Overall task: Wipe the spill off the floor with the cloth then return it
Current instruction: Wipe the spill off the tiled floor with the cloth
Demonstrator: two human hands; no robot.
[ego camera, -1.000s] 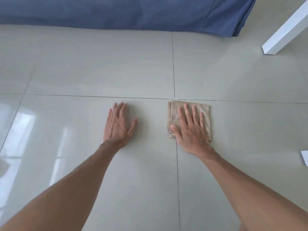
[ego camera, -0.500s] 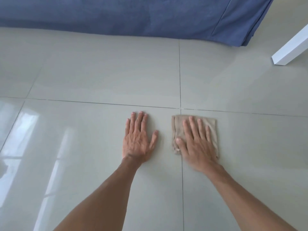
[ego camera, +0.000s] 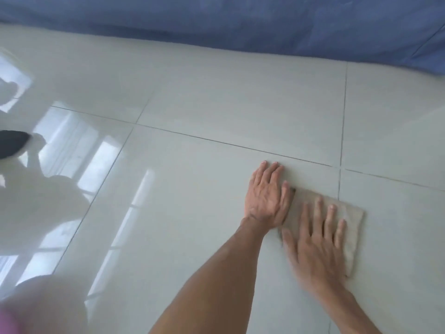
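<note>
The cloth (ego camera: 346, 220) lies flat on the floor (ego camera: 192, 201) under my right hand (ego camera: 317, 239), a folded beige rectangle whose far and right-hand edges show past my fingers. My right hand is open, palm down, fingers spread and pressed onto the fabric; it grips nothing, it just bears down on the cloth. That hand is blurred, so I cannot tell exactly where the heel of the palm ends and the cloth's near edge begins.

My left hand (ego camera: 267, 196) is also open and flat, palm down on the bare tile just beside the cloth's left edge. Its thumb side sits right against the cloth, touching it or nearly so, with the fingers pointing away from me toward a grout line. Both forearms reach in from the lower edge of the view, the left one crossing up toward the right.

The cloth sits close to where two grout lines cross, just to the near left of that junction, with its right part reaching over the vertical line. The floor is pale, glossy tile, and its left half throws back bright window light and hazy reflections. A blue fabric (ego camera: 240, 18), hanging to the floor, runs across the far side of the room. At the left edge a dark object (ego camera: 12, 143) pokes into view, too cut off to name, and a blurred pale and pinkish shape (ego camera: 36, 307) fills the lower left corner.
</note>
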